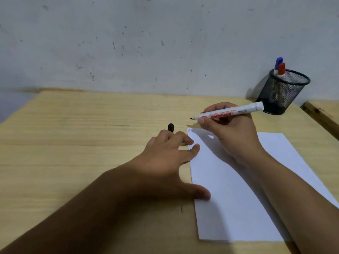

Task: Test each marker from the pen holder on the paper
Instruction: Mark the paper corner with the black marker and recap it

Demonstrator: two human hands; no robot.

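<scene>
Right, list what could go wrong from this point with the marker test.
1. The uncapped marker in the right hand has its tip past the paper's top-left corner, over the wooden table; lowered there, it would probably mark the wood.
2. The black cap sits loosely between the left hand's fingers and could slip and roll away.
3. The mesh pen holder stands close behind the marker's rear end; a backward swing might knock it.
</scene>
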